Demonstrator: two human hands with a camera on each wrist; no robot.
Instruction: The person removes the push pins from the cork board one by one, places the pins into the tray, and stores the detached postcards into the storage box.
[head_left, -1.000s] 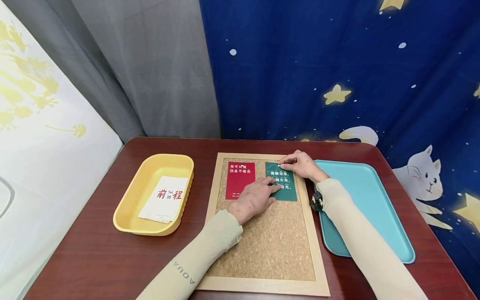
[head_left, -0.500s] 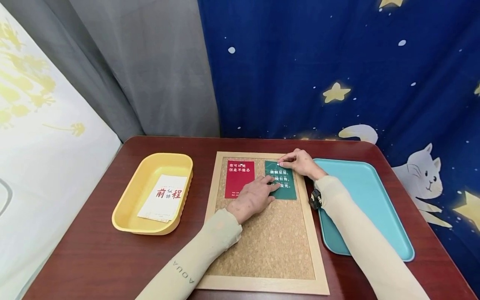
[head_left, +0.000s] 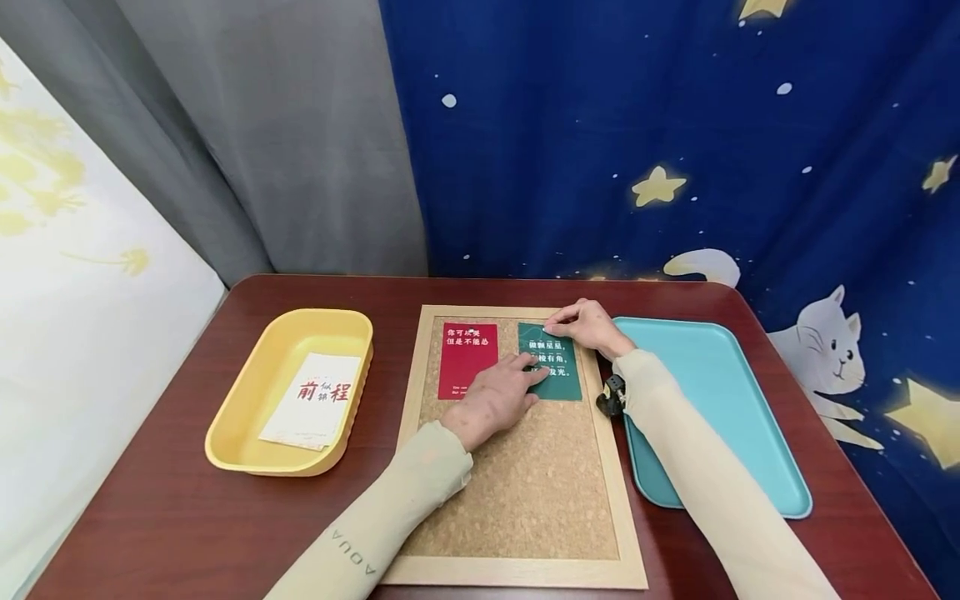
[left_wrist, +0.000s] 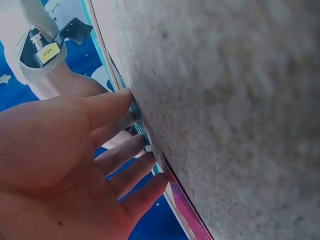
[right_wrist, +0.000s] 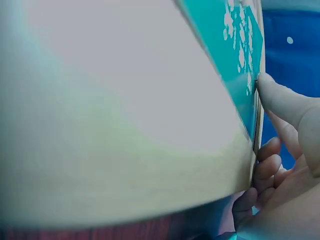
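Observation:
A green card (head_left: 564, 388) with white writing lies at the upper right of the framed cork board (head_left: 540, 492). My left hand (head_left: 491, 398) rests on its lower left part with fingers spread; the left wrist view shows the fingertips (left_wrist: 161, 181) right at the board's surface. At the card's top edge, the thumb and forefinger of my right hand (head_left: 591, 325) pinch a small white push pin (head_left: 547, 329), mostly hidden by the fingers. Beside the green card is a red card (head_left: 462, 367) with a pin near its top; my left hand covers its lower right corner.
On the left stands a yellow basket (head_left: 215, 425) holding white cards (head_left: 311, 412) with red and black characters. A blue tray (head_left: 720, 392) lies right of the board, under my right forearm. The dark red table (head_left: 172, 500) ends at curtains behind.
The head view has shifted slightly, so everything appears a little further left. Both hands keep their places on the green card.

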